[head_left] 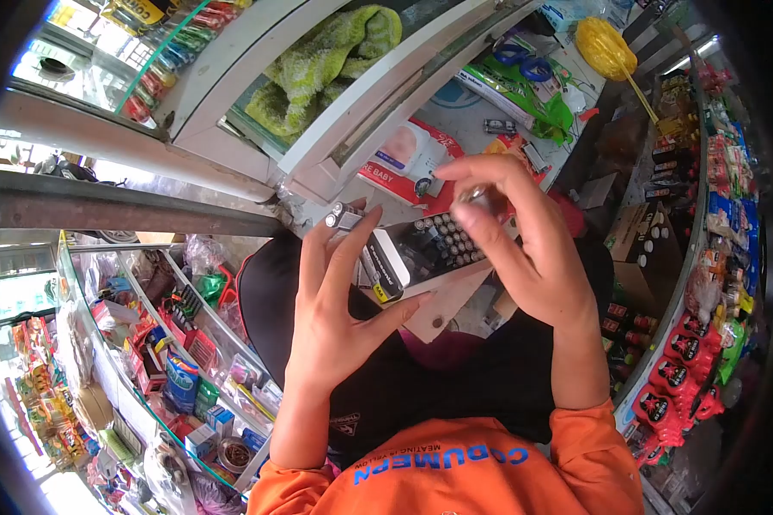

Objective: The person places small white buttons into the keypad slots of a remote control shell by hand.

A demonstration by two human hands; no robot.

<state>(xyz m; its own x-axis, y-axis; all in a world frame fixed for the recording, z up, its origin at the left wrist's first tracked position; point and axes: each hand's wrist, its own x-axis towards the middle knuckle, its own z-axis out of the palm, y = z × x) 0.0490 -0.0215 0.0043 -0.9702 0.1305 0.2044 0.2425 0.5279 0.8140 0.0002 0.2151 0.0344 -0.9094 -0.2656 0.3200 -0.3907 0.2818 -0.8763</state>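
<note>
A black and white box (pixel 391 268) with its top open sits over my lap, and several small batteries (pixel 447 239) stand in rows at its right side. My left hand (pixel 339 292) steadies the box, with the thumb along its near edge. Between its upper fingers are silver batteries (pixel 344 216), just outside the box's left end. My right hand (pixel 520 240) is above the right end of the box, pinching a small silver item (pixel 481 202) between thumb and fingers, probably batteries seen end-on.
Beyond the box are a red and white baby package (pixel 410 159), a green package (pixel 532 103) and loose batteries (pixel 500 126). A green towel (pixel 331 69) lies behind glass. Glass cases of goods (pixel 180 378) are at left, shelves with red packs (pixel 674 373) at right.
</note>
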